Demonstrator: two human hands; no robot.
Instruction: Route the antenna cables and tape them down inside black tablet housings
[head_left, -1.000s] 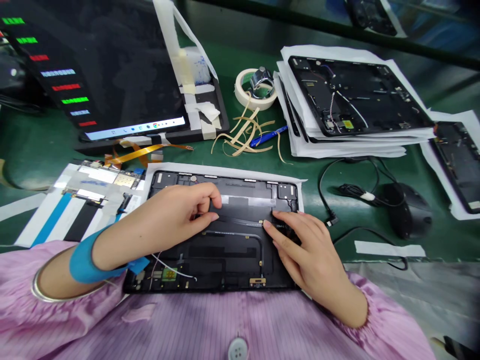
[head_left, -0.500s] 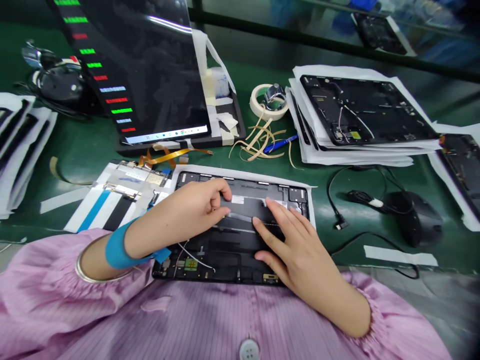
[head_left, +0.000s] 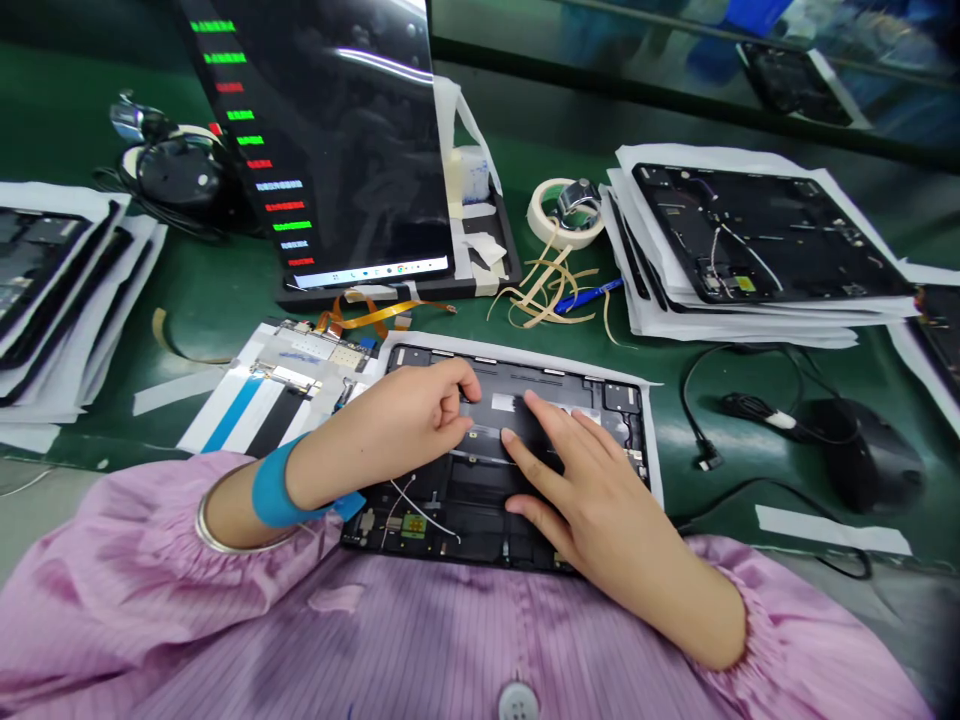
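An open black tablet shell (head_left: 600, 390) lies on white paper in front of me, its inner parts showing. My left hand (head_left: 405, 425) rests on its upper left part with fingers curled in a pinch at the edge of a clear strip of film or tape (head_left: 510, 402). My right hand (head_left: 577, 480) lies flat on the shell's middle, fingers stretched out and pressing on the strip. A blue band wraps my left wrist (head_left: 274, 490).
A propped screen (head_left: 337, 150) with coloured bars stands behind. A tape roll (head_left: 559, 212), loose tape strips and a blue pen (head_left: 592, 296) lie beyond. Stacked shells on paper sit at right (head_left: 757, 240) and left (head_left: 45, 280). A black mouse (head_left: 874, 460) and cable lie at right.
My right hand has slid left along the strip towards my left hand. The camera has turned left, bringing the left stack into view.
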